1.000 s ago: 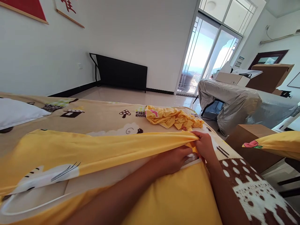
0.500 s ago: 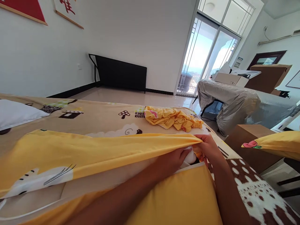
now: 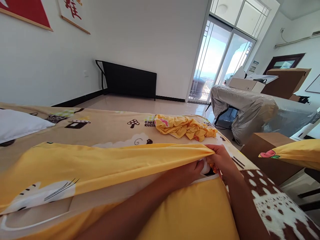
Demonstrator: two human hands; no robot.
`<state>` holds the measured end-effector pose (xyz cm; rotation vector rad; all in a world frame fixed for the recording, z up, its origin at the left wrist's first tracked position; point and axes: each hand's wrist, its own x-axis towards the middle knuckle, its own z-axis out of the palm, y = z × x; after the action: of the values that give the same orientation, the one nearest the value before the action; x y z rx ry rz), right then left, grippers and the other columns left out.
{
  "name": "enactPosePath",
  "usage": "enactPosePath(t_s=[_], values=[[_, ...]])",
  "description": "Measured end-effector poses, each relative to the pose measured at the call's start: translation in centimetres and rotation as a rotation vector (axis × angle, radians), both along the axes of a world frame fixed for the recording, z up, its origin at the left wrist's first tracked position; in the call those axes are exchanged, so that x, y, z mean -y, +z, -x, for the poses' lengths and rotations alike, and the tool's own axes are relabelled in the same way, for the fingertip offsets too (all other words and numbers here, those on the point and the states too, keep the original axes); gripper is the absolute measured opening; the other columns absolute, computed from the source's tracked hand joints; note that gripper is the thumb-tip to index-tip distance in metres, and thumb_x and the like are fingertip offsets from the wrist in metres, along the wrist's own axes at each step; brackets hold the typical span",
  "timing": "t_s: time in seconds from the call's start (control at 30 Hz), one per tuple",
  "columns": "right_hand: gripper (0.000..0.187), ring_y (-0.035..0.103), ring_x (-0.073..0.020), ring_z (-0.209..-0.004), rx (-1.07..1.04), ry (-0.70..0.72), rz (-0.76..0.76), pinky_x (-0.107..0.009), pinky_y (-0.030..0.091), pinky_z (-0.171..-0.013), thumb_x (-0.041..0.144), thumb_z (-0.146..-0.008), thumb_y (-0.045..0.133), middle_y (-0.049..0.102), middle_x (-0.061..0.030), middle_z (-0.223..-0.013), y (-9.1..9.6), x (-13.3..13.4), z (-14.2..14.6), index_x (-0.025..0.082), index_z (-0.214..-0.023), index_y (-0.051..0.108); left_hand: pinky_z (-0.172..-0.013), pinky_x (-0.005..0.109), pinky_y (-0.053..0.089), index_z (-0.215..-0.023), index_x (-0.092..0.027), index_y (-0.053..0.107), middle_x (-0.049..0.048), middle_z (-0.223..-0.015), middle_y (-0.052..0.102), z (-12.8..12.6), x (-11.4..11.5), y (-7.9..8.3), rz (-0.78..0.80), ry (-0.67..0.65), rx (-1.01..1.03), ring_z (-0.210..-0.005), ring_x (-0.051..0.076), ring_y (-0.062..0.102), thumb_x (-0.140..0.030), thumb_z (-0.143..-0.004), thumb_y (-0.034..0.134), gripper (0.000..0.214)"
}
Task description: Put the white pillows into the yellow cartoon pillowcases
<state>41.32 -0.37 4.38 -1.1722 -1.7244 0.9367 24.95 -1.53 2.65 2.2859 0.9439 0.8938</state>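
A yellow pillowcase (image 3: pixel 105 163) with a white cartoon print lies across the bed in front of me, its opening at the right end. My left hand (image 3: pixel 190 171) reaches inside that opening and grips a white pillow corner (image 3: pixel 205 167). At the opening's edge my right hand (image 3: pixel 221 160) pinches the yellow fabric and holds it up. Both forearms stretch from the bottom of the view over the yellow cloth.
A crumpled yellow cloth (image 3: pixel 183 126) lies further out on the beige patterned bedspread (image 3: pixel 105 125). A white pillow (image 3: pixel 17 123) rests at the left. Right of the bed stand a brown box (image 3: pixel 265 150) and a grey-covered table (image 3: pixel 247 106). A black rack (image 3: pixel 127 78) leans against the wall.
My left hand has pushed a little deeper into the pillowcase opening, and the white corner now shows between my hands. My right hand keeps its hold on the edge.
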Motion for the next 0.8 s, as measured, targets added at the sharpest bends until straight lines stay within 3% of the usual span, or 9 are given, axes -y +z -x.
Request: enactPosePath(t_s=[0.1, 0.23, 0.33, 0.47, 0.7, 0.8], values=[[0.036, 0.056, -0.0152, -0.066, 0.122, -0.057, -0.109, -0.021, 0.042, -0.057, 0.014, -0.062, 0.046, 0.066, 0.0019, -0.068, 0.0, 0.1, 0.0, 0.018, -0.083, 0.074, -0.097, 0.036, 0.042, -0.107, -0.021, 0.057, 0.0066, -0.111, 0.064, -0.3, -0.1, 0.0, 0.022, -0.050, -0.032, -0.103, 0.019, 0.057, -0.030, -0.091, 0.033, 0.030], [0.037, 0.057, -0.0164, -0.071, 0.190, -0.166, -0.292, -0.023, 0.044, -0.063, 0.011, -0.058, 0.045, 0.066, -0.0014, -0.072, 0.0, 0.2, 0.1, 0.017, -0.079, 0.074, -0.105, 0.037, 0.037, -0.117, -0.021, 0.053, 0.0062, -0.123, 0.059, -0.3, 0.1, 0.0, 0.045, -0.106, -0.020, -0.113, 0.020, 0.053, -0.030, -0.091, 0.033, 0.035], [0.041, 0.058, -0.0162, -0.071, 0.127, -0.140, -0.266, -0.022, 0.044, -0.062, 0.010, -0.057, 0.044, 0.067, -0.0011, -0.075, -0.1, 0.2, 0.4, 0.017, -0.085, 0.074, -0.110, 0.041, 0.031, -0.127, -0.023, 0.050, 0.0049, -0.130, 0.056, 0.0, 0.4, -0.2, 0.058, -0.041, -0.013, -0.121, 0.022, 0.048, -0.033, -0.090, 0.036, 0.040], [0.043, 0.058, -0.0166, -0.070, 0.080, -0.140, -0.214, -0.022, 0.044, -0.060, 0.010, -0.055, 0.044, 0.068, 0.0000, -0.073, -0.1, 0.2, 0.6, 0.016, -0.086, 0.074, -0.110, 0.037, 0.032, -0.131, -0.026, 0.047, 0.0021, -0.135, 0.052, 0.5, 0.7, -0.6, 0.050, 0.007, 0.022, -0.125, 0.022, 0.046, -0.032, -0.089, 0.039, 0.043], [0.038, 0.059, -0.0175, -0.072, 0.123, -0.149, -0.255, -0.023, 0.044, -0.064, 0.012, -0.059, 0.047, 0.069, -0.0012, -0.074, -0.4, -0.3, 0.3, 0.018, -0.084, 0.075, -0.113, 0.044, 0.026, -0.132, -0.021, 0.047, 0.0068, -0.134, 0.053, 0.7, 0.3, -1.1, -0.032, 0.069, -0.036, -0.128, 0.024, 0.043, -0.032, -0.091, 0.034, 0.045], [0.039, 0.057, -0.0166, -0.070, 0.131, -0.147, -0.245, -0.023, 0.042, -0.064, 0.011, -0.058, 0.046, 0.067, -0.0001, -0.071, -0.4, -0.4, 0.2, 0.018, -0.083, 0.074, -0.113, 0.043, 0.027, -0.131, -0.021, 0.049, 0.0053, -0.136, 0.051, 0.4, -0.2, -1.9, 0.002, 0.095, 0.041, -0.128, 0.023, 0.043, -0.037, -0.091, 0.034, 0.045]])
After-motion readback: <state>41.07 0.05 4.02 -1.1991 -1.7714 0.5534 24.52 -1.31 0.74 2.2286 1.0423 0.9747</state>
